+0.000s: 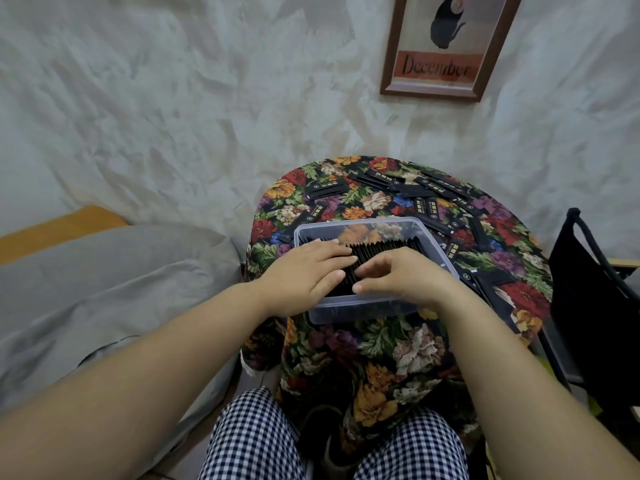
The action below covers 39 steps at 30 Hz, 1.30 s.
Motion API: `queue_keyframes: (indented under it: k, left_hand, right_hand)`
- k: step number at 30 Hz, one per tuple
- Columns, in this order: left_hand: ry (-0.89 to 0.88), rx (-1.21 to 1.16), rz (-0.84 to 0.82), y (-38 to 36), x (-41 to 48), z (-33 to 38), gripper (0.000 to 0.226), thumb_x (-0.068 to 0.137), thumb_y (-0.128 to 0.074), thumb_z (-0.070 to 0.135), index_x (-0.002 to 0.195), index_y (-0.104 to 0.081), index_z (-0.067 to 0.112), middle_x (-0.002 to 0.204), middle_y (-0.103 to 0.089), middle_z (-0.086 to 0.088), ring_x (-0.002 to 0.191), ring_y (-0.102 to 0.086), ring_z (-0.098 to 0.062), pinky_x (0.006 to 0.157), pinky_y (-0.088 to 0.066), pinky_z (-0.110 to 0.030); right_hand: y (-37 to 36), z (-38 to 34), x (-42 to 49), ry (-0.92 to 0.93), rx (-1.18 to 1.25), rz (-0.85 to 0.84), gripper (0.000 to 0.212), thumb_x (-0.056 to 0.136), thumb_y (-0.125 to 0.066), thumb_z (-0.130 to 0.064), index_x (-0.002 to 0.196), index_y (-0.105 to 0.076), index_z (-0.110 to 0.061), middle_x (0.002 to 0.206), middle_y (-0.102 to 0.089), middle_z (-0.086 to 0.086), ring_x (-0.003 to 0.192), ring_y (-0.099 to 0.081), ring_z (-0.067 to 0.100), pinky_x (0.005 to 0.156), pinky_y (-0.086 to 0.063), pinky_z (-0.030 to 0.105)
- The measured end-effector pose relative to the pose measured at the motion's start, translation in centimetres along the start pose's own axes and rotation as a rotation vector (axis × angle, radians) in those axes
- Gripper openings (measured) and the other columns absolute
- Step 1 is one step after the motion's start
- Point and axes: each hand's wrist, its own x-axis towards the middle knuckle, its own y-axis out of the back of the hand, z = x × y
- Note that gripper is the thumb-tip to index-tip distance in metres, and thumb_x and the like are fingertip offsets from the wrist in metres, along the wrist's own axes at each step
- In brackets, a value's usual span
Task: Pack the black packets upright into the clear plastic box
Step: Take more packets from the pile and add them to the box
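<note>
The clear plastic box (346,315) sat on the near half of your bench (287,188), which was draped in a flowered cloth. Inside it a row of black packets (388,249) stood on edge, packed close together, running from the left wall toward the right; the far strip of the box showed bare floor with the cloth visible through it.

Your left hand (304,268) lay flat on the tops of the upright packets at the left end of the row, fingers straight and together, pointing right, holding nothing. Your right hand (401,275) was over the near middle of the row, fingers curled down with the tips and thumb touching the packet edges, just beside your left fingertips. I could not tell whether it pinched a packet or only pressed on them.

More loose packets (436,188) lay flat and scattered on the cloth beyond the box and to its right, well apart from both hands.

A grey pillow (104,271) lay left of the bench.
</note>
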Motion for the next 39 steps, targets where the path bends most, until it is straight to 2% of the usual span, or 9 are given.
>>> queue_keyframes:
  k: [3, 9, 16, 21, 25, 28, 31, 35, 39]
  left_hand:
    - [-0.026, -0.018, 0.026, -0.2, 0.0, -0.1, 0.069, 0.090, -0.011, 0.049, 0.138, -0.047, 0.015, 0.145, -0.041, -0.002, 0.141, -0.024, -0.017, 0.109, -0.005, -0.016]
    - [-0.008, -0.005, -0.064, 0.6, 1.0, 0.2, 0.054, 0.088, -0.032, 0.044, 0.129, -0.052, 0.016, 0.142, -0.044, 0.000, 0.142, -0.022, -0.015, 0.113, -0.011, -0.028]
    - [-0.056, 0.010, -0.040, 0.1, 1.8, 0.1, 0.067, 0.083, -0.017, 0.058, 0.116, -0.061, 0.020, 0.120, -0.055, 0.001, 0.122, -0.042, -0.016, 0.106, -0.020, -0.025]
    - [-0.060, 0.021, -0.029, -0.2, 1.8, 0.0, 0.069, 0.082, -0.015, 0.060, 0.113, -0.063, 0.023, 0.121, -0.055, 0.004, 0.122, -0.042, -0.013, 0.108, -0.018, -0.025]
    - [-0.065, 0.019, -0.023, -0.3, 1.7, -0.1, 0.066, 0.083, -0.015, 0.060, 0.112, -0.063, 0.025, 0.121, -0.055, 0.005, 0.122, -0.042, -0.013, 0.109, -0.014, -0.024]
    - [-0.071, 0.014, -0.016, -0.3, 1.7, -0.2, 0.066, 0.083, -0.016, 0.060, 0.112, -0.063, 0.024, 0.120, -0.056, 0.005, 0.122, -0.043, -0.014, 0.110, -0.017, -0.027]
    - [-0.072, 0.024, -0.007, -0.4, 1.7, -0.2, 0.066, 0.083, -0.015, 0.060, 0.112, -0.063, 0.025, 0.121, -0.056, 0.005, 0.122, -0.043, -0.014, 0.110, -0.016, -0.027]
    - [-0.075, 0.026, 0.005, -0.5, 1.7, -0.2, 0.065, 0.084, -0.016, 0.060, 0.110, -0.063, 0.025, 0.119, -0.056, 0.006, 0.120, -0.044, -0.014, 0.109, -0.017, -0.027]
    - [-0.071, 0.026, 0.003, -0.4, 1.6, -0.2, 0.064, 0.084, -0.016, 0.060, 0.111, -0.063, 0.025, 0.120, -0.056, 0.006, 0.121, -0.044, -0.013, 0.109, -0.018, -0.026]
  right_hand:
    - [-0.3, 0.3, 0.0, 0.016, 0.000, 0.012, 0.033, 0.077, -0.076, -0.035, 0.106, -0.072, -0.021, 0.103, -0.070, -0.007, 0.097, -0.063, 0.006, 0.088, -0.048, 0.025]
    - [-0.6, 0.9, 0.1, 0.040, 0.052, 0.036, 0.031, 0.076, -0.077, -0.032, 0.104, -0.073, -0.018, 0.101, -0.072, -0.004, 0.094, -0.065, 0.006, 0.090, -0.051, 0.027]
    - [-0.1, 0.8, -0.3, 0.098, 0.013, 0.075, 0.017, 0.081, -0.073, -0.031, 0.097, -0.073, -0.023, 0.094, -0.071, -0.009, 0.090, -0.064, 0.005, 0.087, -0.052, 0.029]
    - [3.2, 3.2, -2.1, 0.122, 0.157, 0.449, 0.007, 0.089, -0.065, -0.025, 0.094, -0.069, -0.028, 0.088, -0.067, -0.015, 0.081, -0.061, 0.003, 0.077, -0.050, 0.024]
    - [5.6, 9.5, -2.8, -0.036, 0.110, 0.692, 0.017, 0.090, -0.063, -0.025, 0.107, -0.066, -0.025, 0.105, -0.067, -0.005, 0.098, -0.061, 0.013, 0.089, -0.049, 0.034]
    - [6.0, 13.8, -3.5, -0.232, -0.039, 0.587, 0.039, 0.087, -0.068, -0.025, 0.123, -0.062, -0.009, 0.120, -0.064, 0.008, 0.111, -0.059, 0.024, 0.092, -0.043, 0.029]
    - [5.6, 15.6, -4.0, -0.320, -0.081, 0.499, 0.051, 0.084, -0.071, -0.029, 0.129, -0.058, -0.009, 0.126, -0.062, 0.007, 0.112, -0.058, 0.024, 0.083, -0.040, 0.026]
    - [5.3, 16.5, -3.6, -0.354, -0.022, 0.547, 0.045, 0.084, -0.072, -0.024, 0.126, -0.060, -0.012, 0.123, -0.062, 0.008, 0.109, -0.058, 0.025, 0.086, -0.042, 0.031]
    - [5.9, 16.4, -3.0, -0.328, -0.090, 0.433, 0.027, 0.087, -0.069, -0.020, 0.112, -0.062, -0.015, 0.101, -0.067, 0.006, 0.086, -0.062, 0.025, 0.076, -0.047, 0.035]
